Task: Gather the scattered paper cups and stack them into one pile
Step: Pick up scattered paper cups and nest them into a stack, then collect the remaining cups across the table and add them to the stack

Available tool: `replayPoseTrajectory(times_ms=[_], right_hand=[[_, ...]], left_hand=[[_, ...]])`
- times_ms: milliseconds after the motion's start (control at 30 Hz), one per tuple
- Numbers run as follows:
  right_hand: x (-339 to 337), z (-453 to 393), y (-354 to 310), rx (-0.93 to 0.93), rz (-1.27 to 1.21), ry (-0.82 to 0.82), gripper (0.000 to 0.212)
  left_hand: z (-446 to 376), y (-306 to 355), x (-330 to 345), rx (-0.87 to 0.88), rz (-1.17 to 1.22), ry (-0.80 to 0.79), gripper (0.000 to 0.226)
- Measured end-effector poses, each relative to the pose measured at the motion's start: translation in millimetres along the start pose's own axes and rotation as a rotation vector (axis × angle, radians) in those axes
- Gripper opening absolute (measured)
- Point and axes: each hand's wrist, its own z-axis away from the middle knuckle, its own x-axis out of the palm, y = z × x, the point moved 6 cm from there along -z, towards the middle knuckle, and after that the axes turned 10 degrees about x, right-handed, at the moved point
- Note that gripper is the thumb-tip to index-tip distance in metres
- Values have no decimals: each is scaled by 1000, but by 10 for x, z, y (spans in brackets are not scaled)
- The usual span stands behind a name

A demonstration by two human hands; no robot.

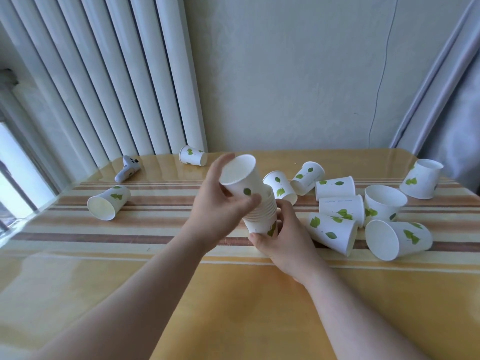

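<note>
Together both grips clasp the cup stack (261,216)

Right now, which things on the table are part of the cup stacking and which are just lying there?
Part of the job:
- stack of cups, held in the right hand
- top cup, held by the left hand
- loose cups, like the lone one at left

Just lying about:
- white controller
- striped tablecloth

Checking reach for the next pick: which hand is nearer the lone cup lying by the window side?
Left. The left hand, gripping the top cup of the stack, lies between that lone cup and the right hand, which holds the stack's base farther away.
</note>
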Motion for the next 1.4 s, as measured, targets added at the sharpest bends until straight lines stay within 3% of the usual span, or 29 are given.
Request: replayPoseTrajectory(times_ms=[167,333,400,500,567,700,933,1033,1133,1233,1400], right_hand=[[1,5,-17,-17,9,-3,66],[-2,58,-48,-24,52,20,67],[8,108,-86,-38,87,44,67],[84,172,-235,-61,116,51,66],[196,176,-356,-48,104,15,63],[531,91,-570,-31,141,-70,63],[858,-124,-556,-70,188,-17,63],[872,-150,-462,-73,166,20,62],[872,-176,-438,-66,166,7,62],[867,-193,-432,-50,159,2,61],[862,-222,-396,-57,139,-9,61]], left_hand=[[55,-160,-4,-31,-46,-38,84],[171,-271,-142,-3,-93,-127,118],[262,-309,-331,19,-202,-138,113],[347,-480,-830,22,-426,15,71],[363,-628,-1252,-48,-542,196,62],[356,-894,-2063,-272,-693,474,78],[292,-1525,-2663,-508,-718,334,109],[172,-1610,-2645,-500,-773,311,104],[114,-1585,-2621,-478,-769,340,82],[40,-1373,-2350,-336,-522,348,72],[-166,-619,-1669,13,-128,283,75]])
